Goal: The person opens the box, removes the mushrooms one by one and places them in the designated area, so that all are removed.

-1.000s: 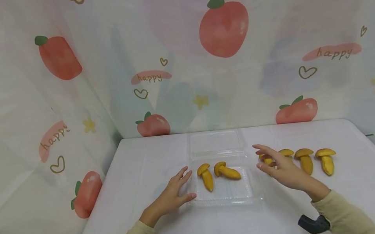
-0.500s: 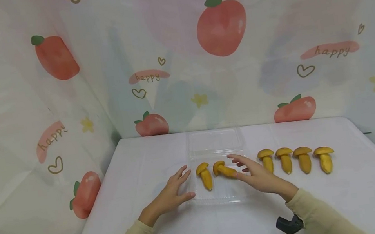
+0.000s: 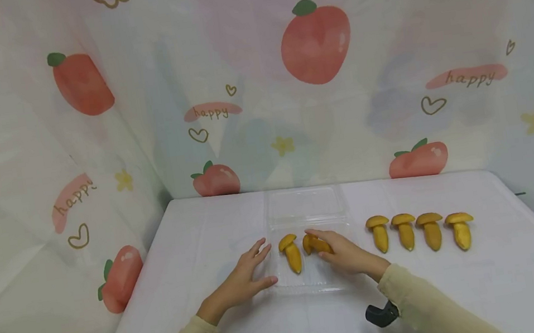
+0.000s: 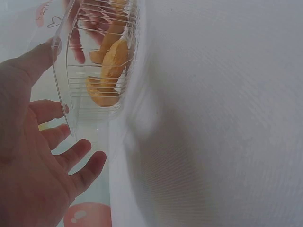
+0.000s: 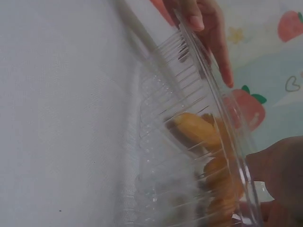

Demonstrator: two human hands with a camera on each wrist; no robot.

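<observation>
The right hand (image 3: 345, 253) is pinching a mushroom (image 3: 315, 243) inside the clear box (image 3: 308, 289) between both hands — seemingly to straighten it — while the left hand (image 3: 242, 278) is resting spread, holding nothing. Next move's calling for a gentle turn, then release.

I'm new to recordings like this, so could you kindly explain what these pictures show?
There is no machine here: a person works with a bare left hand and right hand. The wide view is filmed from the head, the two close ones from the wrists. On the table is an open clear box holding a left mushroom and a right mushroom; to its right, four more mushrooms lie in a row. The left hand is at the box's edge; the right hand is at the right mushroom, but whether it grips it is unclear.
</observation>
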